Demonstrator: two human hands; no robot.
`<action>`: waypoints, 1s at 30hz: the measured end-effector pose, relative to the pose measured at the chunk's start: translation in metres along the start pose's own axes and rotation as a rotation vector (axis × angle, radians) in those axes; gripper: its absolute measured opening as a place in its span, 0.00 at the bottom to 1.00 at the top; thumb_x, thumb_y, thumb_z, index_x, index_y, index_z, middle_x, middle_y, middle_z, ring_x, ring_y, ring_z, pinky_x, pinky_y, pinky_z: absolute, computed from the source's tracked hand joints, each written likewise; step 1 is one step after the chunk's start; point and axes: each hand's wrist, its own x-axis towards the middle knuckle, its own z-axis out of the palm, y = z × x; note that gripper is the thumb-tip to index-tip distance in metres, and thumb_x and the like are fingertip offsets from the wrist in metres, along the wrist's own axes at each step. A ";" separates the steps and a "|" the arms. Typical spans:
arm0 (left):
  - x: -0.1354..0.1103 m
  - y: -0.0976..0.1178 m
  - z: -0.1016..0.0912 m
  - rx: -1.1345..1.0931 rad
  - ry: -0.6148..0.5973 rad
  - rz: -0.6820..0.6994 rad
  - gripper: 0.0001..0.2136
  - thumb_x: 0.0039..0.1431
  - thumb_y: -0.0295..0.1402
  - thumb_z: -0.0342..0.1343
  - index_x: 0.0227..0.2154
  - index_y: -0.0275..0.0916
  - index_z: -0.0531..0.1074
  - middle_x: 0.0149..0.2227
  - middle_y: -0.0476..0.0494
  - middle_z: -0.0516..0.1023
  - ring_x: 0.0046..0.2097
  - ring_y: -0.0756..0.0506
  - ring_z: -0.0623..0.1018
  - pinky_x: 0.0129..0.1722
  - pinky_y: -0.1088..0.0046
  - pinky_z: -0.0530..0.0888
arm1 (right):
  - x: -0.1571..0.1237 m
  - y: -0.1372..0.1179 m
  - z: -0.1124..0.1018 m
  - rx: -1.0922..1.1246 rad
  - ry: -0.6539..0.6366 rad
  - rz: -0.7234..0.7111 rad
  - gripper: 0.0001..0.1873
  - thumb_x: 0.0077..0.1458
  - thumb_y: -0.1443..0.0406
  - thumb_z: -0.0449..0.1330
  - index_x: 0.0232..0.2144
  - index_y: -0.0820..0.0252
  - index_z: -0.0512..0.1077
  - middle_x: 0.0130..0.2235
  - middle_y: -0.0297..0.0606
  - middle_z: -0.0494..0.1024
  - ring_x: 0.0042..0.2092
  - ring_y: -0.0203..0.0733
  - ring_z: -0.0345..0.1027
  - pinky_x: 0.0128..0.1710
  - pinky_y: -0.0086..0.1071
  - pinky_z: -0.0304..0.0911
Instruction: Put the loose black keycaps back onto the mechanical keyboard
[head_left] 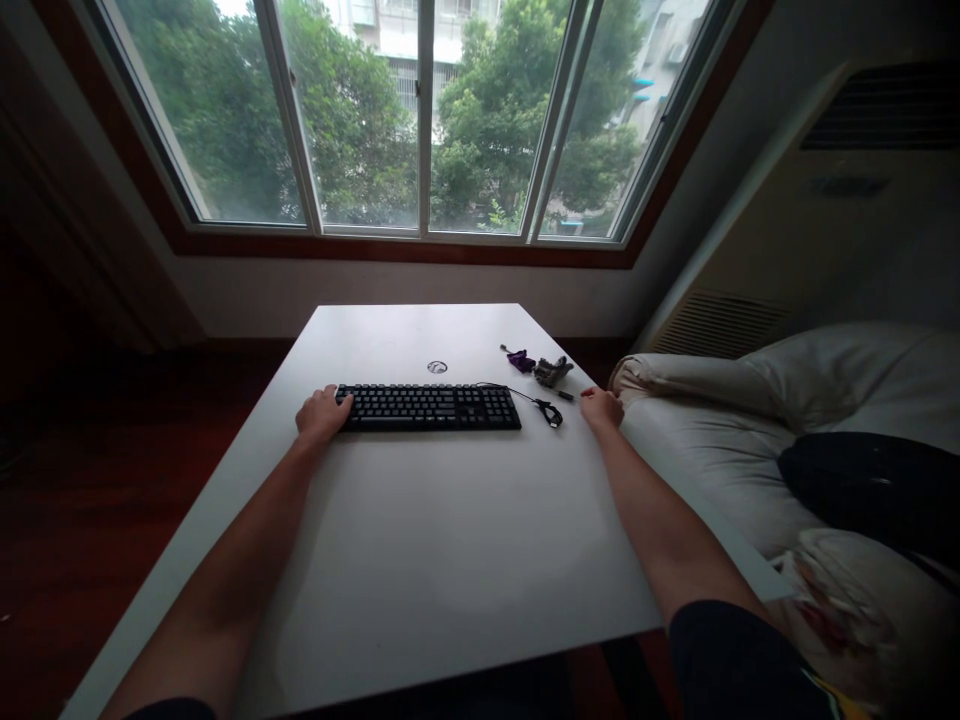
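Note:
A black keyboard [431, 408] lies flat across the white table, its keys facing up. My left hand [322, 412] grips its left end, thumb on top at the edge. The keyboard's bundled cable [550, 412] rests beside its right end. My right hand [602, 408] is at the table's right edge with its fingers curled together; whatever may be in them is hidden. Just left of those fingertips lies a small dark stick-like piece [565, 396]. Beyond it sit a crumpled grey cloth-like item [553, 372] and a purple one [520, 361].
The white table [450, 530] carries a round dark-outlined mark or disc [437, 367] behind the keyboard. A pale sofa [697, 420] with a dark item [877, 490] on it stands along the right side. A window [424, 120] is ahead.

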 end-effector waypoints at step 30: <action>0.027 -0.003 0.010 -1.319 -0.366 -0.107 0.24 0.59 0.44 0.61 0.58 0.49 0.69 0.52 0.42 0.77 0.45 0.41 0.79 0.42 0.61 0.80 | -0.055 -0.079 0.036 0.603 -0.578 -0.107 0.22 0.56 0.51 0.61 0.45 0.58 0.79 0.46 0.40 0.82 0.48 0.49 0.74 0.49 0.37 0.67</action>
